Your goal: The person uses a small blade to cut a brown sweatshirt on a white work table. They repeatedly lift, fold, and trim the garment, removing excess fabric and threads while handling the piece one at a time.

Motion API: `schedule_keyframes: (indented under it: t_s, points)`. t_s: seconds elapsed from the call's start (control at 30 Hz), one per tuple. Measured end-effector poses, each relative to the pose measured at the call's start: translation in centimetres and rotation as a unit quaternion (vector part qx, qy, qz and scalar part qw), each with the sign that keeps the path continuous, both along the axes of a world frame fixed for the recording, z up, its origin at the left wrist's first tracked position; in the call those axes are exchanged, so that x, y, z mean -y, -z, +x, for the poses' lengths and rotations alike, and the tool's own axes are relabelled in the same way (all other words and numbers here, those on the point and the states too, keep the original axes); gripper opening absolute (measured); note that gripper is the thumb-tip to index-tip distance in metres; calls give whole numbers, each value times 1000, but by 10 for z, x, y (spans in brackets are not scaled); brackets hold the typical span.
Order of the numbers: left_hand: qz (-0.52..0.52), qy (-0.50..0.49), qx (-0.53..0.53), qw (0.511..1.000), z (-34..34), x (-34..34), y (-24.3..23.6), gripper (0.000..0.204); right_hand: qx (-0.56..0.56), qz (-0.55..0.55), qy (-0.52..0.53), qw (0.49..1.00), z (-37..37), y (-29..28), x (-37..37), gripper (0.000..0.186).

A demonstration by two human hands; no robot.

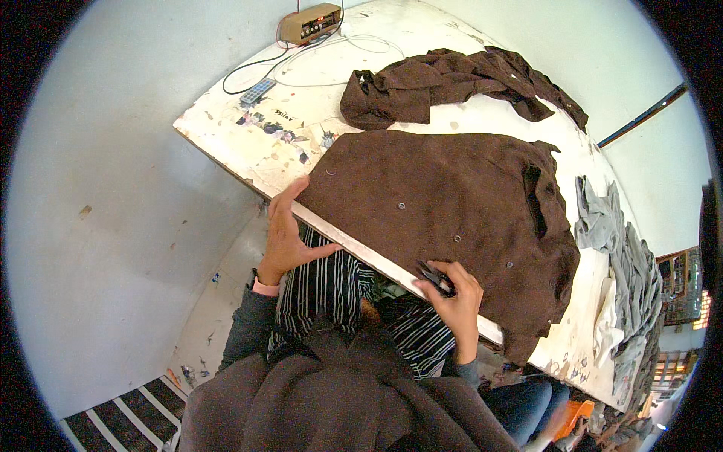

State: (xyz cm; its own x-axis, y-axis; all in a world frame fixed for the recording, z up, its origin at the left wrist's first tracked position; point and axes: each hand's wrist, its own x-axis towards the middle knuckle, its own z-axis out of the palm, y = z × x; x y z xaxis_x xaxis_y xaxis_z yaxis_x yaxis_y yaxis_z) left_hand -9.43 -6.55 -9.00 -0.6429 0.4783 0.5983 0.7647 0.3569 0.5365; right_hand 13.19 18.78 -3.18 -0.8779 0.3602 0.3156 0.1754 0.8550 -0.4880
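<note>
A dark brown garment [422, 181] lies spread on the white table in front of me, reaching its front edge. Several small round buttons or rings show in a row along its near part. My left hand [286, 237] is at the table edge, thumb and fingers spread apart, with fingertips by the garment's left corner. Whether they touch the cloth I cannot tell. In my right hand [458, 295] is a small black pair of thread snips [435, 279], held over the garment's near edge.
Another brown garment [452, 83] lies bunched at the back of the table [324, 83]. Grey clothes [617, 233] are heaped on the right. A tan box-shaped device [310, 24] with cables and a remote control [258, 91] sit at the back left. Someone's jeans-clad leg [520, 410] shows lower right.
</note>
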Motion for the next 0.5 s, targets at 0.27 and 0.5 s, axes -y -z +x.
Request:
schedule_keyframes:
  t_s: [0.27, 0.5]
  points:
    - [-136, 72, 12, 988, -3, 24, -26, 33, -8, 40, 44, 998, 15, 0, 3, 31]
    - [178, 237, 388, 873, 48, 27, -59, 31, -196, -168, 132, 957, 32, -39, -9, 7]
